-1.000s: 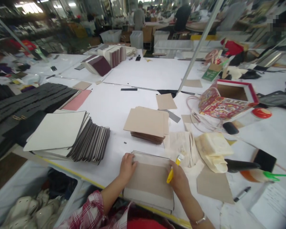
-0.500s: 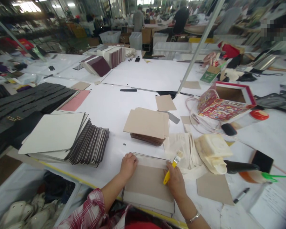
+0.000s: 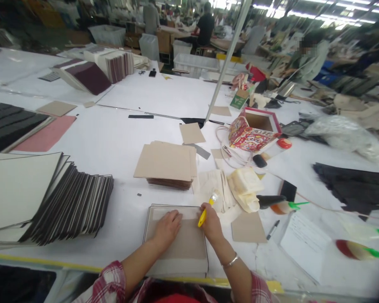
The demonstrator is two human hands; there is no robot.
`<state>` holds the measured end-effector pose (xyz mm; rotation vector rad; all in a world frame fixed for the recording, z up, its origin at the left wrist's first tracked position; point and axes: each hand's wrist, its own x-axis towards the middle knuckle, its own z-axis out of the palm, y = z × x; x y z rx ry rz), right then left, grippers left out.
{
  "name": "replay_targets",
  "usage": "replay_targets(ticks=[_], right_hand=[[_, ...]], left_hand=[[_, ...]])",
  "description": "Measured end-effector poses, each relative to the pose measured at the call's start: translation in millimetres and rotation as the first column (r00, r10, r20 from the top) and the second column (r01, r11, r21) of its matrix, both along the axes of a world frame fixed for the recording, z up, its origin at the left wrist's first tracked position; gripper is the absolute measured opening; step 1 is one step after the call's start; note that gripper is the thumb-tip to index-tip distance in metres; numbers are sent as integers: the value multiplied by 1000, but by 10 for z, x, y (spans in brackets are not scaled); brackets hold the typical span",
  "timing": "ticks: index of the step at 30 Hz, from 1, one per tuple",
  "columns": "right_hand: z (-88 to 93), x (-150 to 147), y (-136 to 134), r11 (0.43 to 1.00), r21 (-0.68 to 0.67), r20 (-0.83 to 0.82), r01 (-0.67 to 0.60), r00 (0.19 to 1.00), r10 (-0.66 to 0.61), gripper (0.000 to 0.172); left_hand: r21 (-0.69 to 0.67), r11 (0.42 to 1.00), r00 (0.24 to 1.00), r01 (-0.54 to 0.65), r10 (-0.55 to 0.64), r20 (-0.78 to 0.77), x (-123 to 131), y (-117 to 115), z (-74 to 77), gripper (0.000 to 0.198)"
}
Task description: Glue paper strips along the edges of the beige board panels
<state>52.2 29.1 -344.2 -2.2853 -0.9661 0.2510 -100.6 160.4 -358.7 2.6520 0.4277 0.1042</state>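
Note:
In front of me lies a flat panel (image 3: 183, 265) with a pale border, dark edges and a grey-brown board (image 3: 188, 246) on its middle. My left hand (image 3: 169, 227) rests flat on the board's upper left part, fingers stretched out. At the panel's upper right edge, my right hand (image 3: 211, 223) is closed around a paint brush (image 3: 204, 217) with a yellow handle, bristles pointing up and away. Just beyond the panel stands a stack of tan cardboard sheets (image 3: 166, 162). Cream cloth (image 3: 213, 185) lies beyond the right hand.
At left is a big stack of dark-edged panels (image 3: 78, 202). To the right are a loose board (image 3: 249, 227), a marker (image 3: 273, 230), a written sheet (image 3: 305, 244) and glue bottles (image 3: 353, 249). A red patterned box (image 3: 252, 130) stands farther back beside a metal pole (image 3: 227, 63).
My left hand has moved from the panel's upper left corner onto the board and flattened out. The right hand still holds the brush at the right edge. The view has swung right.

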Motion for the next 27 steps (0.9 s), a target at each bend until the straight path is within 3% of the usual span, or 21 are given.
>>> replay_targets(ticks=[7, 12, 16, 22, 24, 27], right_hand=[[-87, 41, 43, 1000, -26, -41, -7, 999, 6, 20], [-16, 4, 20, 995, 40, 42, -94, 995, 92, 20], [113, -90, -28, 974, 142, 91, -175, 982, 163, 20], [155, -135, -65, 987, 120, 94, -109, 991, 98, 25], [149, -130, -45, 990, 87, 80, -107, 992, 100, 17], [202, -131, 9, 993, 79, 81, -90, 993, 83, 15]], left_hand=[[-87, 996, 996, -32, 25, -89, 395, -50, 104, 38], [-146, 988, 995, -50, 36, -93, 529, -77, 136, 36], [-246, 969, 996, -28, 46, 70, 507, -75, 72, 20], [-352, 936, 967, 5, 85, 240, 492, -44, 33, 13], [-356, 934, 964, 4, 90, 248, 444, -41, 54, 15], [-312, 949, 957, -38, 125, 263, 207, -57, 66, 36]])
